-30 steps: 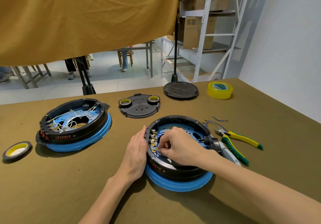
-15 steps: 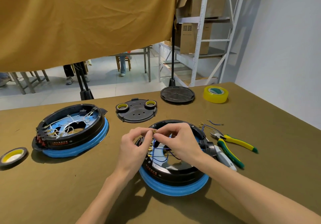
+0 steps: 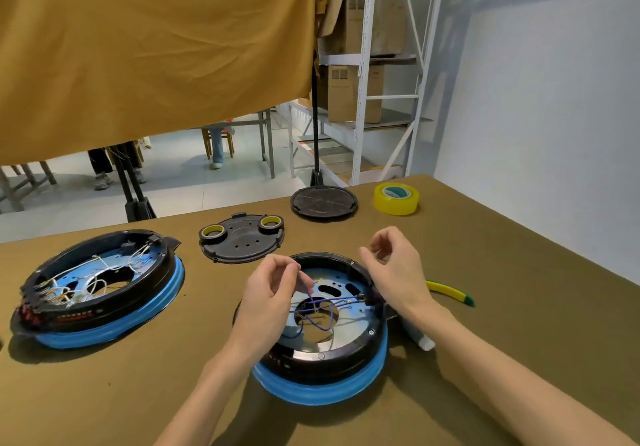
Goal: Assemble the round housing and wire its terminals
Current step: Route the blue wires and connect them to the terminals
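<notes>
The round housing [image 3: 322, 335], a black ring on a blue base, lies on the olive-brown table [image 3: 519, 307] directly beneath both raised hands. The left hand [image 3: 266, 293] hovers over its 9 o'clock rim, thumb and fingers curled together on the upper end of a blue wire [image 3: 320, 305] that loops down across the open blue interior to the terminals at about 3 o'clock. The right hand [image 3: 394, 269] hangs above the rim at 2 o'clock, fingers curled with thumb and forefinger nearly meeting; whether anything sits between them cannot be told. Past the right wrist, at 3 o'clock from the housing, a yellow-and-green tool handle [image 3: 450, 293] pokes out. A second housing [image 3: 100, 290] strung with white wires lies well apart at 9 o'clock. At 11 o'clock rests a black cover plate [image 3: 242, 241] carrying two small tape rolls, at 12 o'clock a black round lid [image 3: 323, 201], and at 1 o'clock a yellow tape roll [image 3: 396, 199]. A mustard cloth [image 3: 156, 47] hangs across the far side, beside white shelving [image 3: 363, 65] holding cardboard boxes.
</notes>
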Demonstrator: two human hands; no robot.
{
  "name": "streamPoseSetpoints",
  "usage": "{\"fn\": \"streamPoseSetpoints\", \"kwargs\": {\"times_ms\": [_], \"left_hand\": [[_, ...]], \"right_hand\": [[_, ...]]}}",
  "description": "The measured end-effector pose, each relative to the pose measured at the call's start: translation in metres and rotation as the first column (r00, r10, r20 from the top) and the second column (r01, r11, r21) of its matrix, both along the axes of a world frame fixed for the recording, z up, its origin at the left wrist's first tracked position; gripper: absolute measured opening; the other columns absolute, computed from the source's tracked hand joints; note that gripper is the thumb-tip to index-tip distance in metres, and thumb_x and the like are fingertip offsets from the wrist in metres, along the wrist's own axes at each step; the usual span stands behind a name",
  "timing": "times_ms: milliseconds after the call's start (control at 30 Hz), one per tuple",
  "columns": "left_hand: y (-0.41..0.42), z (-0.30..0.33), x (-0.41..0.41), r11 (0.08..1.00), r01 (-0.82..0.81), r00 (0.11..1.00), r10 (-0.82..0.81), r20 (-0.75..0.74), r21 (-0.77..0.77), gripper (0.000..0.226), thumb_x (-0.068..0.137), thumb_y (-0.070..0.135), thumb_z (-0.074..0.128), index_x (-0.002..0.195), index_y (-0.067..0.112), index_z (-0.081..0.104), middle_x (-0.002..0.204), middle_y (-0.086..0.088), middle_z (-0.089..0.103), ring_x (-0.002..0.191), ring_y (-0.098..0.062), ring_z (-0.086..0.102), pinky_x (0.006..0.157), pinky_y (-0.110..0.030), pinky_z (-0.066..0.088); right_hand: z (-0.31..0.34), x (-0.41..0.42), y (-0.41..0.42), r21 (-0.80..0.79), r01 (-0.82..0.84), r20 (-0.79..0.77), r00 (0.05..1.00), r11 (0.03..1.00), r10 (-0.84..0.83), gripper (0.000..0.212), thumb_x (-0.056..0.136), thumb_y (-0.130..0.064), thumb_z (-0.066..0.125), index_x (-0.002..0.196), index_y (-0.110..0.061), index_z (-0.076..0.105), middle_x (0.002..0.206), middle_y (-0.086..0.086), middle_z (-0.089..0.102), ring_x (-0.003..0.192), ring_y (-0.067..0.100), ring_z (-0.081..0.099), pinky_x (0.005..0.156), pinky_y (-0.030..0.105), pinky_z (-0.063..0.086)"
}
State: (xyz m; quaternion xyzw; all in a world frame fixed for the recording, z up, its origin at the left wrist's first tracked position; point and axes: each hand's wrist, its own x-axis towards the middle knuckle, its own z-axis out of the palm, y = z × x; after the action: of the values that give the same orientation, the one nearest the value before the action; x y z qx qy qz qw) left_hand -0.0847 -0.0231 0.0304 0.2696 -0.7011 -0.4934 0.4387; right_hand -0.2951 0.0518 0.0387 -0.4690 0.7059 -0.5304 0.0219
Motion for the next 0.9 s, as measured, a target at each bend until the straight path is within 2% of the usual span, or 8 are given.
{"fn": "streamPoseSetpoints", "kwargs": {"times_ms": [67,167,267,433,600,700,800,900], "left_hand": [[0.002,0.003,-0.004,0.999,0.034,0.999,-0.034,0.022,-0.002,0.015,0.108,0.014,0.046,0.102,0.010,0.060,0.082,-0.005,0.070,0.078,-0.021,0.071,0.077,-0.029,0.058],[0.005,0.003,-0.009,0.999,0.045,0.996,-0.043,0.080,-0.027,0.016,0.107,0.015,0.047,0.103,0.017,0.062,0.079,0.002,0.065,0.073,-0.013,0.064,0.073,-0.027,0.055],[0.008,0.001,-0.009,0.998,0.052,0.993,-0.047,0.108,-0.039,0.016,0.106,0.014,0.050,0.102,0.020,0.065,0.076,0.011,0.063,0.069,-0.007,0.058,0.070,-0.022,0.051],[0.009,0.002,-0.006,0.998,0.046,0.996,-0.042,0.080,-0.052,0.017,0.104,0.012,0.053,0.102,0.020,0.068,0.084,0.015,0.068,0.079,0.000,0.064,0.076,-0.017,0.051],[0.007,0.002,-0.005,0.998,0.043,0.999,-0.042,0.026,-0.049,0.017,0.102,0.016,0.060,0.100,0.026,0.074,0.092,0.007,0.073,0.085,-0.008,0.067,0.076,-0.027,0.057],[0.007,0.002,-0.004,0.998,0.038,0.999,-0.039,-0.033,-0.046,0.015,0.098,0.025,0.063,0.099,0.033,0.076,0.087,0.005,0.073,0.079,-0.007,0.065,0.071,-0.023,0.056],[0.008,0.003,-0.004,1.000,0.012,0.997,-0.014,-0.080,-0.022,0.014,0.094,0.034,0.065,0.100,0.036,0.078,0.087,0.005,0.073,0.078,-0.007,0.065,0.070,-0.021,0.054],[0.007,0.005,-0.004,1.000,-0.002,0.994,0.003,-0.113,0.009,0.018,0.097,0.026,0.065,0.100,0.038,0.078,0.099,0.005,0.077,0.093,-0.009,0.071,0.081,-0.020,0.056]], "right_hand": [[-0.007,-0.034,0.003,0.324,0.225,-0.189,0.967,0.919,-0.170,0.023,0.095,-0.033,0.066,0.110,-0.018,0.059,0.110,0.004,0.060,0.107,0.025,0.059,0.091,0.039,0.048],[-0.022,-0.065,0.012,0.728,0.391,-0.394,0.911,0.563,-0.122,0.062,0.093,-0.061,0.057,0.132,-0.013,0.051,0.138,0.016,0.051,0.129,0.037,0.048,0.105,0.047,0.039],[-0.032,-0.072,0.017,0.787,0.414,-0.439,0.897,0.457,-0.056,0.076,0.090,-0.075,0.051,0.133,-0.012,0.052,0.141,0.017,0.050,0.130,0.038,0.047,0.105,0.049,0.039],[-0.025,-0.077,0.022,0.839,0.354,-0.411,0.910,0.413,0.056,0.062,0.092,-0.067,0.057,0.125,-0.014,0.055,0.141,0.017,0.048,0.130,0.037,0.047,0.106,0.049,0.040],[-0.022,-0.067,0.032,0.745,0.415,-0.522,0.850,0.522,0.070,0.047,0.100,-0.054,0.050,0.121,-0.012,0.052,0.130,0.015,0.049,0.118,0.037,0.055,0.098,0.046,0.044],[-0.016,-0.058,0.034,0.531,0.436,-0.567,0.820,0.726,-0.078,0.044,0.103,-0.051,0.044,0.123,-0.012,0.050,0.122,0.012,0.049,0.111,0.034,0.058,0.090,0.044,0.046],[0.002,-0.047,0.034,0.312,0.200,-0.336,0.938,0.929,-0.089,0.046,0.105,-0.048,0.043,0.135,-0.014,0.046,0.122,0.006,0.049,0.105,0.022,0.055,0.094,0.040,0.047],[0.015,-0.017,0.039,0.216,-0.085,-0.325,0.933,0.973,0.154,0.029,0.104,-0.050,0.042,0.122,-0.028,0.047,0.108,-0.008,0.050,0.092,0.006,0.049,0.083,0.028,0.044]]}}
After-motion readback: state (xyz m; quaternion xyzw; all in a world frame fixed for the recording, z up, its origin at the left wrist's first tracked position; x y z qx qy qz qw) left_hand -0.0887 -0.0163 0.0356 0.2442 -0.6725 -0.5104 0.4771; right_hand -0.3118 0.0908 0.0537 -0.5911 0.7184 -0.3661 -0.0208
